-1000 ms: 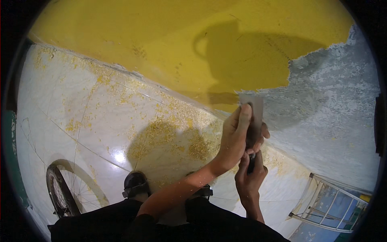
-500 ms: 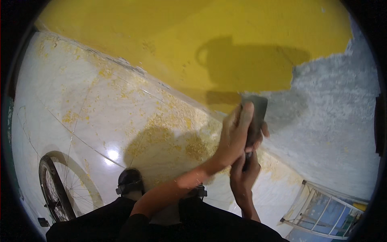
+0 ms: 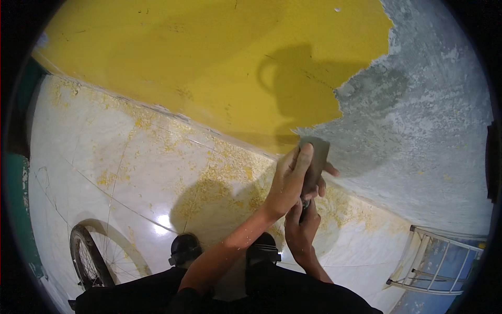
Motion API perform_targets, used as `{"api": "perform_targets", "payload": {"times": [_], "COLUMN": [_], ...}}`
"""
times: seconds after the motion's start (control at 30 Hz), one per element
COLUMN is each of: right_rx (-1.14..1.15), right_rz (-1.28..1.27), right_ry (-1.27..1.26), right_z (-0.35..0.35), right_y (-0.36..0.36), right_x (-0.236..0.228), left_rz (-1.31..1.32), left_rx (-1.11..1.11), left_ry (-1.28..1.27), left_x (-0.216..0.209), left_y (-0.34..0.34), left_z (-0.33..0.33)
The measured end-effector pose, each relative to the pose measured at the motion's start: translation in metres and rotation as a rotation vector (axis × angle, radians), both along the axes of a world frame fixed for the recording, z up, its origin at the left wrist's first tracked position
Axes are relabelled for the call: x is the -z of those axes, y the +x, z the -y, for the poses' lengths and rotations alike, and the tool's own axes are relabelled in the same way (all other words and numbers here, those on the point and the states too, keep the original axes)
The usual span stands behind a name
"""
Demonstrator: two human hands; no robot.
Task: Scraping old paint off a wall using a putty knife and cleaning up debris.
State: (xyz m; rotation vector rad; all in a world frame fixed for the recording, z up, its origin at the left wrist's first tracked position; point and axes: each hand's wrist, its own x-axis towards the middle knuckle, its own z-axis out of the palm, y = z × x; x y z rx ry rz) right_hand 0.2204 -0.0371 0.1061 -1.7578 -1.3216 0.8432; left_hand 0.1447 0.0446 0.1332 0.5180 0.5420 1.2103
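Observation:
A wide, flat-bladed scraper [image 3: 318, 163] lies with its front edge against the lower wall, where yellow paint [image 3: 219, 78] meets bared grey plaster [image 3: 413, 115]. My left hand [image 3: 287, 180] is closed on the blade, its thumb stretched along the upper face and its fingers partly hidden underneath. Behind it, my right hand [image 3: 303, 230] wraps round the scraper's dark handle [image 3: 305, 205]. The paint's torn, ragged border runs from the blade up toward the top right.
Yellow paint flakes [image 3: 214, 170] litter the pale tiled floor [image 3: 157, 196] along the wall's foot. A bicycle wheel [image 3: 90, 256] is at lower left, a white metal rack [image 3: 436, 261] at lower right. My dark shoes [image 3: 185, 250] are below. A green surface [image 3: 18, 204] edges the left.
The view has shifted, showing more grey plaster at right. Both hands and the scraper appear slightly farther left and lower, still at the paint's edge with the same hold.

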Motion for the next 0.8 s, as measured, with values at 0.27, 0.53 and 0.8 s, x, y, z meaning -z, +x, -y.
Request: {"api": "perform_targets", "payload": {"times": [0.27, 0.53, 0.8], "right_rx": [0.025, -0.075, -0.065], "right_rz": [-0.033, -0.294, -0.325], "right_ry": [-0.114, 0.0, 0.085], "right_z": [0.004, 0.017, -0.006], "right_y": [-0.003, -0.008, -0.034], "right_x": [-0.001, 0.031, 0.028], "left_rz": [-0.1, -0.23, -0.282], "left_rx": [0.133, 0.054, -0.071], "left_ry": [-0.057, -0.074, -0.128], "left_x": [0.02, 0.013, -0.007], "left_y": [-0.005, -0.008, -0.016], "left_z": [0.005, 0.013, -0.003]}}
